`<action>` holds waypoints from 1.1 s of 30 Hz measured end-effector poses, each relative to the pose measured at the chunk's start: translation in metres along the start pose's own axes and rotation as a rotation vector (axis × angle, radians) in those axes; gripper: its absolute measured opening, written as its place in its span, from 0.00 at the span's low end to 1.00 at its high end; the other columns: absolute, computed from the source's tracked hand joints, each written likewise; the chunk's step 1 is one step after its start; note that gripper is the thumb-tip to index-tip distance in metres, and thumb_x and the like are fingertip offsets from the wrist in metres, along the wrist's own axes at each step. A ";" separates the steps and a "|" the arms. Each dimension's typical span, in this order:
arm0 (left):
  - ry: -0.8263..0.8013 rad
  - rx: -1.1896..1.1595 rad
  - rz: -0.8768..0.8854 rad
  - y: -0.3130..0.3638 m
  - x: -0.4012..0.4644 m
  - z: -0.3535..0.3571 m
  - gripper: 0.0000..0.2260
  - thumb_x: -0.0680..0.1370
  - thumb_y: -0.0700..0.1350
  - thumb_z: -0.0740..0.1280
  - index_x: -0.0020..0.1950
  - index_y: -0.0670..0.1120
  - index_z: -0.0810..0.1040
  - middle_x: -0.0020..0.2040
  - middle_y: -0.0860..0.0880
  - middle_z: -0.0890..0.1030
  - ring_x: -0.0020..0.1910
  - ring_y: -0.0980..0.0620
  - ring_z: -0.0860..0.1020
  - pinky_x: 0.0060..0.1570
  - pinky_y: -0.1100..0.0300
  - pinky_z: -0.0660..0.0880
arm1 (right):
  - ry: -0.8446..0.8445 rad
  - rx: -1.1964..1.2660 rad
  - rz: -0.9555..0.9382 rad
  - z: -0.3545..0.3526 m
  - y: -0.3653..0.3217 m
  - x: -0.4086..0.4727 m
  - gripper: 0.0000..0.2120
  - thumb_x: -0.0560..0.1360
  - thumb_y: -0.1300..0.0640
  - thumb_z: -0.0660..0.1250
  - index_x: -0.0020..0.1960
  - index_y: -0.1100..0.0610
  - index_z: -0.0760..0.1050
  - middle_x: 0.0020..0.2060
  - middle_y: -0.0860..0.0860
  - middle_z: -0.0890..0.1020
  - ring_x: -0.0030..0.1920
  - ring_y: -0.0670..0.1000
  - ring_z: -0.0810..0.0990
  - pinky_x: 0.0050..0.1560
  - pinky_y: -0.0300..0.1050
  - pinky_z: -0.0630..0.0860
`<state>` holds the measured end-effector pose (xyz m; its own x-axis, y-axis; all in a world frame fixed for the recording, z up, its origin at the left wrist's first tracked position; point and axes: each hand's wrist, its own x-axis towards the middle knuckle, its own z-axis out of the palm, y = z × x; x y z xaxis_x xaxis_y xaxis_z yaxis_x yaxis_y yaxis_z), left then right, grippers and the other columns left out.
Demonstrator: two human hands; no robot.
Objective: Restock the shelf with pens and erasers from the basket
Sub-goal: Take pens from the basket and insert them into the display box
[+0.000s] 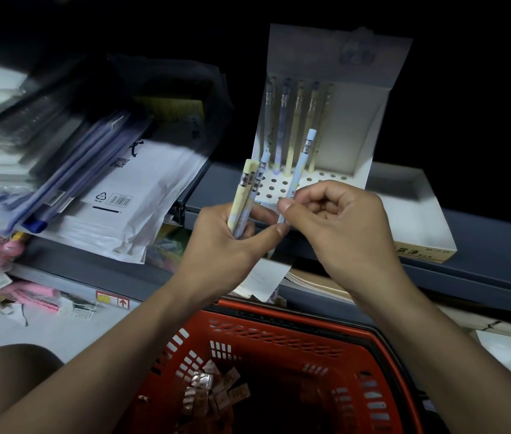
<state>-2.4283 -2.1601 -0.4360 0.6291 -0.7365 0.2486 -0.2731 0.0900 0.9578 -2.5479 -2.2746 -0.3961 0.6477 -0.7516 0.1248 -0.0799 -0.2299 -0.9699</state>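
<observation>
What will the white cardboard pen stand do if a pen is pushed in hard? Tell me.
The pen stand looks like thin folded card, so probably light and apt to slide back or tip. Only a few pens weigh it down. Its perforated base may flex.

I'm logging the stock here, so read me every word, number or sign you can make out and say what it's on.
"PE-HD", under a recycling triangle: white mailer bag.
Barcode beside it: digits too small to read.
Black print higher on the mailer bag: blurred.
Red up-arrow sign: shelf-edge label; its text is unreadable.
Chinese characters, possibly "屑净": front of the white tray box; smaller print unreadable.
Display box header: too dark to read.
</observation>
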 end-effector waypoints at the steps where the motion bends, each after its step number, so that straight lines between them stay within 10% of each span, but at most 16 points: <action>1: -0.001 -0.003 -0.002 0.000 0.000 0.000 0.06 0.77 0.46 0.77 0.44 0.46 0.84 0.29 0.30 0.70 0.30 0.28 0.71 0.40 0.32 0.78 | 0.001 0.003 -0.010 0.000 0.000 0.001 0.04 0.74 0.56 0.78 0.45 0.53 0.83 0.34 0.45 0.84 0.37 0.44 0.84 0.43 0.39 0.80; 6: -0.012 0.014 -0.007 -0.001 0.000 0.001 0.03 0.78 0.45 0.77 0.47 0.48 0.85 0.29 0.33 0.67 0.29 0.30 0.70 0.41 0.30 0.78 | 0.003 -0.022 -0.063 -0.006 -0.001 0.006 0.04 0.75 0.59 0.78 0.45 0.53 0.83 0.33 0.43 0.82 0.35 0.42 0.82 0.41 0.35 0.78; 12: 0.073 0.430 0.099 -0.006 0.000 -0.002 0.11 0.80 0.48 0.73 0.62 0.56 0.82 0.26 0.56 0.71 0.27 0.55 0.71 0.34 0.54 0.73 | 0.150 0.031 -0.124 -0.020 -0.009 0.023 0.04 0.74 0.61 0.78 0.45 0.58 0.84 0.34 0.48 0.83 0.33 0.41 0.79 0.36 0.33 0.75; 19: 0.052 0.890 0.278 -0.015 -0.003 -0.004 0.25 0.79 0.45 0.69 0.74 0.63 0.72 0.36 0.50 0.85 0.27 0.46 0.78 0.29 0.53 0.76 | 0.298 0.032 -0.161 -0.033 -0.017 0.044 0.04 0.74 0.61 0.78 0.47 0.57 0.84 0.37 0.52 0.85 0.34 0.42 0.80 0.41 0.36 0.80; 33: 0.015 0.918 0.212 -0.012 -0.002 -0.006 0.28 0.77 0.42 0.67 0.75 0.64 0.69 0.33 0.49 0.82 0.24 0.47 0.74 0.27 0.52 0.76 | 0.457 -0.273 -0.182 -0.024 -0.024 0.064 0.07 0.71 0.49 0.76 0.48 0.47 0.89 0.37 0.40 0.86 0.42 0.41 0.86 0.50 0.42 0.83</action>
<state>-2.4219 -2.1561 -0.4470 0.5084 -0.7559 0.4126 -0.8454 -0.3470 0.4059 -2.5229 -2.3319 -0.3601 0.2801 -0.8623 0.4220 -0.2301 -0.4870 -0.8425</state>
